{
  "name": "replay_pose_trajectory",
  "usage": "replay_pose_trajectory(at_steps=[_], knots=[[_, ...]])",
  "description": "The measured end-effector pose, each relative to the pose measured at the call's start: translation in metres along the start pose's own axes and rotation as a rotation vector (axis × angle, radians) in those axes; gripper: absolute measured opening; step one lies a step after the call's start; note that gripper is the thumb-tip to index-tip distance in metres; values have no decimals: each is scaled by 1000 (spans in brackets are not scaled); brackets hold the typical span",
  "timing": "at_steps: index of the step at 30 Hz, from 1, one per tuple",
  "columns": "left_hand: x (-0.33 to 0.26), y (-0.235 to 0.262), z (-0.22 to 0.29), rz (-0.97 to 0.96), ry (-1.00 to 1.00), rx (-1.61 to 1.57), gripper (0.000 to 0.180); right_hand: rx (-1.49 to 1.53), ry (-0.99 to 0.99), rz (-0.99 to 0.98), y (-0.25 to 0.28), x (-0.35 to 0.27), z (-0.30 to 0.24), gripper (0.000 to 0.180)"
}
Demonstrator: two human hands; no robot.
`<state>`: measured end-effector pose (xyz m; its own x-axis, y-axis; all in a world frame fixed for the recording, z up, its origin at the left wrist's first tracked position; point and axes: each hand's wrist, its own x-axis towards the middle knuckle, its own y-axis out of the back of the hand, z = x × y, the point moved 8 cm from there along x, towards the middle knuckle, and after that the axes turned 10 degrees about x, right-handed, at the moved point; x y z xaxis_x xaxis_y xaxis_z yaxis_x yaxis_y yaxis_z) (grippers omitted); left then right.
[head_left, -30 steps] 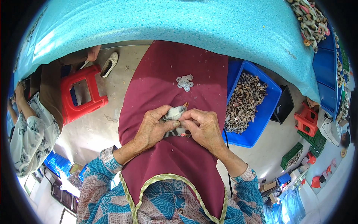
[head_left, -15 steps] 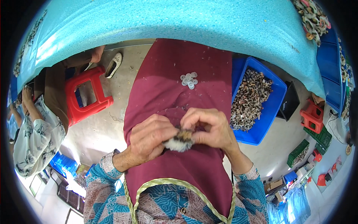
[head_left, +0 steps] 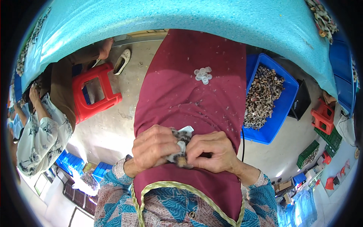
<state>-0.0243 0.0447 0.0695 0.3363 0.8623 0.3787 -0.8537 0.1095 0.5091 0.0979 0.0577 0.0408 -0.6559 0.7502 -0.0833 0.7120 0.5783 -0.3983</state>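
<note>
Both hands work on a small spotted plush piece (head_left: 181, 159) held low over my lap. My left hand (head_left: 154, 146) is closed around its left side, and my right hand (head_left: 213, 152) pinches its right edge. White tags or fabric labels (head_left: 186, 129) stick out from the fur between the hands. Much of the piece is hidden behind my fingers. Farther out on the maroon apron (head_left: 170, 102) lies a little heap of round whitish plastic discs (head_left: 203, 75).
To the right, a blue crate (head_left: 289, 90) holds many spotted plush pieces (head_left: 262, 98). A turquoise-covered table (head_left: 181, 17) spans the far side, with more plush at its right end. On the left are a red stool (head_left: 96, 92) and a seated person (head_left: 45, 132).
The plush piece has been turned, so white tags now show between my hands. Both hands sit slightly lower, and the whole view has shifted a little.
</note>
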Motion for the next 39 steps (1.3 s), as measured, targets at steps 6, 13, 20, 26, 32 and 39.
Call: replay_pose_trajectory(at_steps=[6, 13, 20, 26, 32, 39], knots=[[-6, -25, -16, -89, 137, -193, 27, -25, -183, -235, 31, 7, 23, 9], [0, -29, -14, -63, 62, -262, 25, -808, 56, 381, 129, 69, 22, 11], [-1, -25, -17, -63, 95, -267, 24, -1419, -244, 71, 129, 92, 69, 18], [0, -21, -18, -47, 100, -253, 24, -1105, -24, 350, 130, 79, 21, 12], [5, -20, -17, -110, 102, -225, 27, 127, -310, 212, 42, 31, 38, 13], [0, -19, -19, -114, 159, -205, 29, 191, -428, 253, 19, -3, 59, 13]])
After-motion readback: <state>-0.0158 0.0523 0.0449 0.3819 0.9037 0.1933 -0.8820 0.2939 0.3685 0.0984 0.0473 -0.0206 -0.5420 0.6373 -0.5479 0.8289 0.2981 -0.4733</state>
